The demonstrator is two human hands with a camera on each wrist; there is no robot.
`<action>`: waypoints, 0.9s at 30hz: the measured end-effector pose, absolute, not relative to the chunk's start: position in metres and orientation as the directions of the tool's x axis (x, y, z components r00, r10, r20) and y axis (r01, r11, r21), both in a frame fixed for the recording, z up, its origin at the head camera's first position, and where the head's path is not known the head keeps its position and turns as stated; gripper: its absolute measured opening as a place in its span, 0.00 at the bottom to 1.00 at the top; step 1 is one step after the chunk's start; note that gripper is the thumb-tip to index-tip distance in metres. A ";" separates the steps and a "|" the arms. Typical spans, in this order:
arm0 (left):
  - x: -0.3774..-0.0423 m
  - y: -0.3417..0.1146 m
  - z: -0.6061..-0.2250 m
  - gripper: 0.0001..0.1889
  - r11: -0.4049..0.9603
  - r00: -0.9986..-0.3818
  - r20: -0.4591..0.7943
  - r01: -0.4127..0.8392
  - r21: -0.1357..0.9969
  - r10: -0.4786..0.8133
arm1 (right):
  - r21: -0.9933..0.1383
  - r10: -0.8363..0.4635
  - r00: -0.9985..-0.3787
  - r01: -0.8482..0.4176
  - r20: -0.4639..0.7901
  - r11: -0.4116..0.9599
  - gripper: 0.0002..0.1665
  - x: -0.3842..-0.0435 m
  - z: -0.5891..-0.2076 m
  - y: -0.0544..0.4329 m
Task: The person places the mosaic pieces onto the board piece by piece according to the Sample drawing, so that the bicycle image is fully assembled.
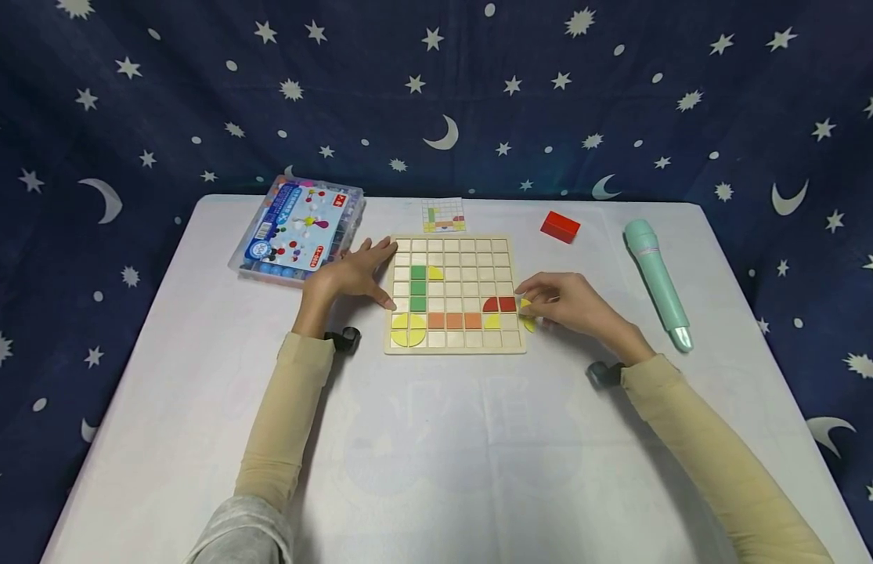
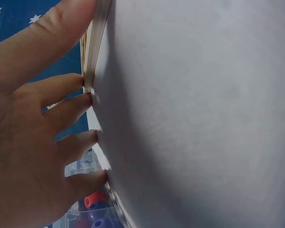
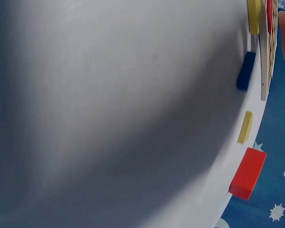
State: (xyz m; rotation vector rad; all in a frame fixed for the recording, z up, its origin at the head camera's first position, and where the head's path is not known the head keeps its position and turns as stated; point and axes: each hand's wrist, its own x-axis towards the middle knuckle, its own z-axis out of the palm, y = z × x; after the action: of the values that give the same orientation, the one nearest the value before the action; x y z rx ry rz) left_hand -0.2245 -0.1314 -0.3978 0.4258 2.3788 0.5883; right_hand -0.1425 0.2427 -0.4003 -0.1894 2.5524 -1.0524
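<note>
A wooden grid board (image 1: 443,350) lies on the table with green, yellow, orange and red flat pieces in its squares. My left hand (image 1: 355,274) is spread along its left edge, with the thumb and a fingertip at the frame. At the right edge, my right hand (image 1: 566,301) has bent fingers and pinches a small yellow piece (image 1: 524,302) between thumb and forefinger. Another yellow piece (image 3: 253,16) lies beside the board below that hand. A blue piece (image 3: 247,71) is near it on the cloth, hidden by the hand in the head view.
A small pattern card (image 1: 443,215) lies behind the board. To the left is a clear plastic box (image 1: 298,227) with a printed label. A red block (image 1: 560,227) and a mint-green microphone-shaped thing (image 1: 658,282) lie to the right. A starry curtain (image 1: 436,94) hangs behind.
</note>
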 end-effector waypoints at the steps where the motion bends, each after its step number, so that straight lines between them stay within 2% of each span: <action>1: -0.224 -0.131 -0.398 0.62 0.847 -0.741 -0.509 0.149 0.510 0.437 | -0.702 -0.261 -0.922 0.016 -0.286 0.712 0.17 -0.143 -0.401 0.242; 8: -0.224 -0.130 -0.398 0.62 0.847 -0.745 -0.508 0.142 0.512 0.433 | -0.683 -0.273 -0.917 -0.002 -0.289 0.730 0.11 -0.143 -0.403 0.235; 21: -0.224 -0.130 -0.400 0.63 0.847 -0.746 -0.507 0.143 0.511 0.432 | -0.687 -0.354 -0.903 -0.097 -0.242 0.720 0.10 -0.142 -0.411 0.227; 27: -0.224 -0.131 -0.398 0.63 0.849 -0.747 -0.507 0.142 0.509 0.429 | -0.672 -0.365 -0.894 -0.105 -0.259 0.733 0.08 -0.144 -0.412 0.223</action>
State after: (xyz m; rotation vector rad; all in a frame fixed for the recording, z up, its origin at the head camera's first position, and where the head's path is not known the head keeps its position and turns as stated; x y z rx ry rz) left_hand -0.2244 -0.1313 -0.3982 0.4144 2.3858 0.5920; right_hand -0.1435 0.2233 -0.4123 -0.3621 2.5603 -0.9606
